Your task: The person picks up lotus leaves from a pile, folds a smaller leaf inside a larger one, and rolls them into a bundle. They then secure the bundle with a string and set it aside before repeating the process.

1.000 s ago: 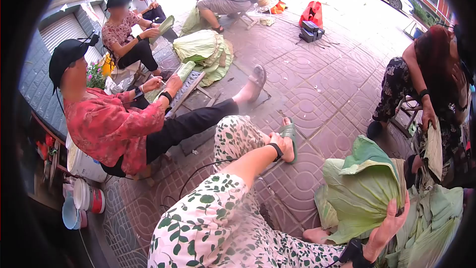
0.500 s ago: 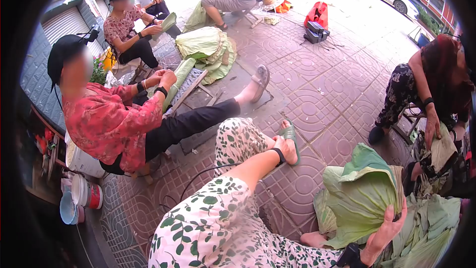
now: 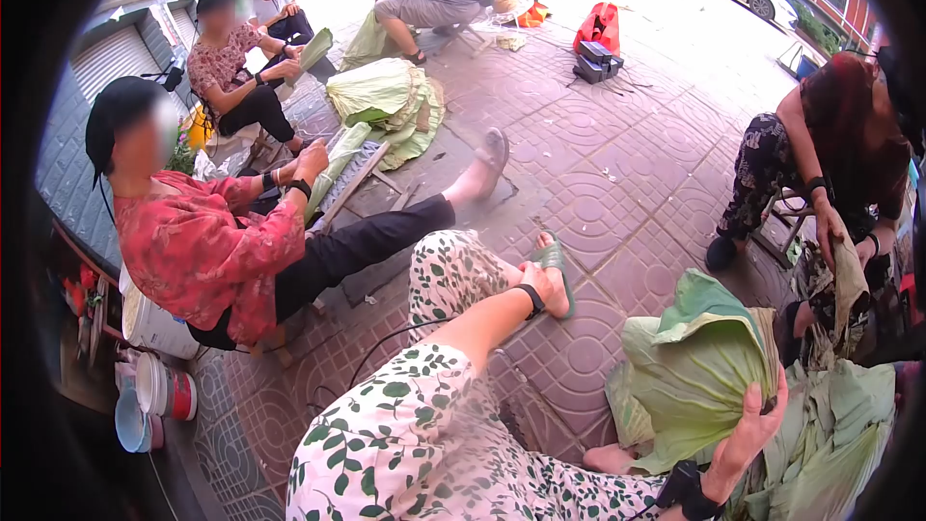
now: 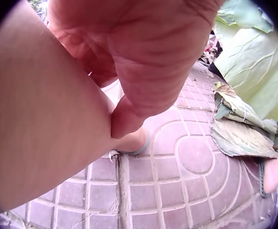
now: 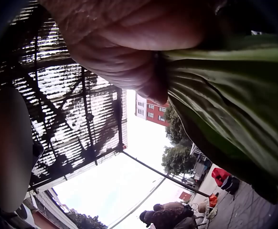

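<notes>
My right hand [image 3: 748, 432] grips a bundle of large green lotus leaves [image 3: 687, 378] at its gathered end, fingers on the outer side. The leaves fan out to the left, ribbed and folded, a darker one on top. In the right wrist view, the pleats of the leaf bundle [image 5: 225, 95] converge under the hand [image 5: 129, 43]. Low on my leg, my left hand [image 3: 540, 282] holds the ankle just above a green sandal [image 3: 553, 268]. The left wrist view shows its thumb against the bare lower leg [image 4: 48, 114], other fingers mostly hidden.
More flattened leaves [image 3: 830, 434] lie at the lower right. A seated person [image 3: 849, 154] handles a dry leaf there. At left, a person in red [image 3: 207, 241] sits by a leaf on a wooden frame [image 3: 362, 178]. Buckets [image 3: 154, 386] stand lower left; a leaf pile [image 3: 386, 101] lies beyond.
Both my hands keep their holds, and the leaf bundle tilts only slightly. The person in red has laid their leaf onto the frame. The person at right has shifted the dry leaf.
</notes>
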The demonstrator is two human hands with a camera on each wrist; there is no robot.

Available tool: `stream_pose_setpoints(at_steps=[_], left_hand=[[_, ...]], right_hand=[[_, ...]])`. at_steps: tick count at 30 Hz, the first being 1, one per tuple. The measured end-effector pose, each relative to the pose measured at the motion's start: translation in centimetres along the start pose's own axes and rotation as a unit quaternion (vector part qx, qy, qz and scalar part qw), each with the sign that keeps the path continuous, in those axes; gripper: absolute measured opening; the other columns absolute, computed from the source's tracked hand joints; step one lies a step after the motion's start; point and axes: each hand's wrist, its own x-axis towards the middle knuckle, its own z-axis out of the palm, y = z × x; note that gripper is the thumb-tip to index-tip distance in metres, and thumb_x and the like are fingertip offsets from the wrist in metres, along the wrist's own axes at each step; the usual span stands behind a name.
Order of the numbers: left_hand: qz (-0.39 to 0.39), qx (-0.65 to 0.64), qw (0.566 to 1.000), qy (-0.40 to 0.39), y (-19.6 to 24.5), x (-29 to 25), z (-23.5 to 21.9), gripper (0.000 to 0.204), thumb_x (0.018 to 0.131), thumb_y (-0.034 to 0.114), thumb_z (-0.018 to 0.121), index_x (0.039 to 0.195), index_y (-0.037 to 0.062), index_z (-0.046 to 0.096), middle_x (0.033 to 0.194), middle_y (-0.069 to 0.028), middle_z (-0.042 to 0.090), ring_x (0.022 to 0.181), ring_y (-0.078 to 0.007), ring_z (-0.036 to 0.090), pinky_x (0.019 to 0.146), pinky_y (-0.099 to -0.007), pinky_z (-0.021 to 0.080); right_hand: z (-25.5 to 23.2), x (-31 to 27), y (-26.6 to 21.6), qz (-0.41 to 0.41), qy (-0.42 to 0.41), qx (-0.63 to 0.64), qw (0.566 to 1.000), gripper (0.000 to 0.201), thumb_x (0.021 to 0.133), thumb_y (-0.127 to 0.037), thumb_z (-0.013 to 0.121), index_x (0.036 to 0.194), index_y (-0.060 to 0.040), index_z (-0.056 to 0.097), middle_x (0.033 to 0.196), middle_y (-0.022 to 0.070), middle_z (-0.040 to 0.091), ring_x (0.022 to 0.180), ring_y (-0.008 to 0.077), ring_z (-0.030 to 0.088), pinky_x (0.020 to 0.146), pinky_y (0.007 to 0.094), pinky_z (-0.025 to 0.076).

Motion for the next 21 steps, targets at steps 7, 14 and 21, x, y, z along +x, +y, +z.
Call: stream_pose_setpoints(at_steps=[7, 14, 21], left_hand=[[0.003, -0.013, 1.000, -0.016, -0.7, 0.1, -0.5, 0.029, 0.088, 0.023, 0.048, 0.112, 0.0131, 0.063, 0.114, -0.0075, 0.060, 0.108, -0.0285, 0.054, 0.073, -0.0563, 0.041], [0.058, -0.118, 0.986, -0.102, -8.2, 0.0, -4.7, 0.036, 0.065, 0.021, 0.069, 0.094, 0.0012, 0.067, 0.095, -0.0155, 0.067, 0.089, -0.0229, 0.066, 0.073, -0.0344, 0.051], [-0.004, -0.149, 0.973, -0.176, -8.6, -3.3, -7.8, 0.060, 0.060, 0.042, 0.072, 0.099, -0.0028, 0.065, 0.099, -0.0139, 0.066, 0.087, -0.0246, 0.065, 0.074, -0.0341, 0.051]], right_hand=[[-0.2, 0.2, 0.1, -0.010, 0.007, -0.005, 1.000, 0.048, 0.087, -0.010, 0.058, 0.129, 0.0032, 0.038, 0.121, 0.0125, 0.050, 0.106, 0.0198, 0.050, 0.096, 0.0326, 0.037], [-0.2, 0.4, -0.2, -0.005, 0.038, -0.052, 0.998, 0.048, 0.086, -0.011, 0.061, 0.127, 0.0045, 0.041, 0.117, 0.0130, 0.053, 0.103, 0.0181, 0.052, 0.094, 0.0302, 0.039], [0.0, 0.5, -0.4, -0.013, 0.016, -0.064, 0.998, 0.044, 0.088, -0.011, 0.058, 0.126, 0.0044, 0.042, 0.119, 0.0122, 0.052, 0.106, 0.0169, 0.050, 0.096, 0.0291, 0.036]])
